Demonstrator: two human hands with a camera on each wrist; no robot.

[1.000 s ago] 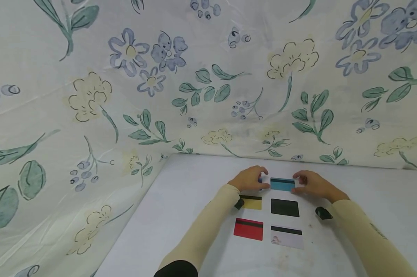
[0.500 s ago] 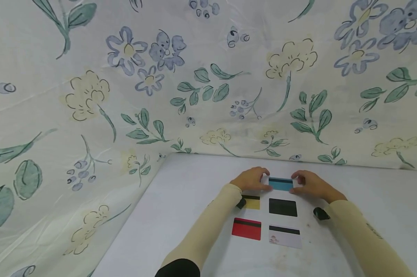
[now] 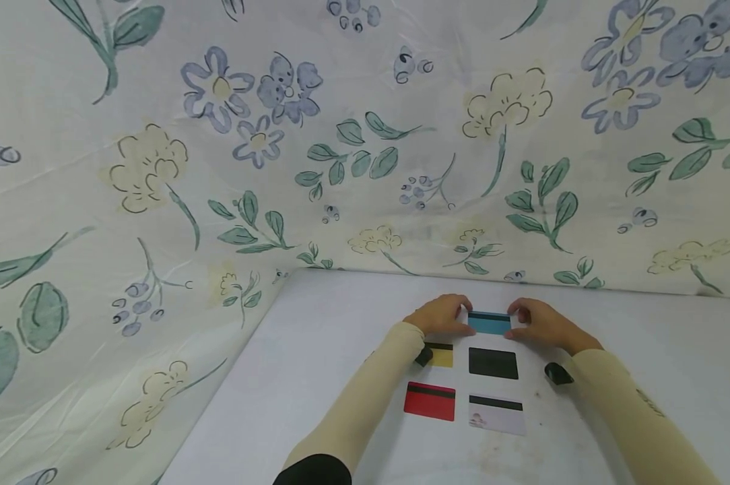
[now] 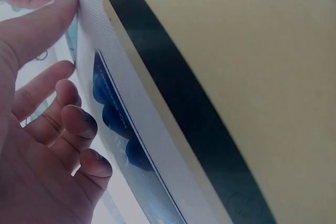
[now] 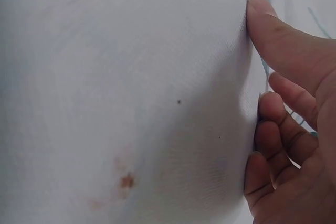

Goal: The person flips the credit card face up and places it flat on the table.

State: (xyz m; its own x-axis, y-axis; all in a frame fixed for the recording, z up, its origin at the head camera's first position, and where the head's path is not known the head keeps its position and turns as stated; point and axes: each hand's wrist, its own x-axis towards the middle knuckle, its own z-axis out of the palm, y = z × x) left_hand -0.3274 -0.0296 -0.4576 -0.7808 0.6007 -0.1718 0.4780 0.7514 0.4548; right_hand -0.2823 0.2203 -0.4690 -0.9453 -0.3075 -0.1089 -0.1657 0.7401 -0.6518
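A light-blue card with a dark stripe (image 3: 489, 325) lies at the back of the white table, between my two hands. My left hand (image 3: 440, 315) holds its left end, thumb at the near corner and index finger at the far one. On the opposite end, my right hand (image 3: 541, 322) grips in the same way. In the left wrist view, a card with a dark-blue picture (image 4: 123, 124) lies beside that hand's fingers; the head view hides it. The left wrist partly covers a yellow card (image 3: 442, 356). Just in front of the blue card is a black card (image 3: 493, 364).
Nearer on the white table (image 3: 268, 377) lie a red card (image 3: 429, 401) and a pale card with a black stripe (image 3: 495, 413). Small brownish stains (image 5: 127, 181) mark the surface on the right. A floral cloth (image 3: 341, 155) hangs behind and at the left.
My left hand has come right, from a small gap to touching the light-blue card's left end. The right hand stays at the other end. The whole head view has shifted slightly.
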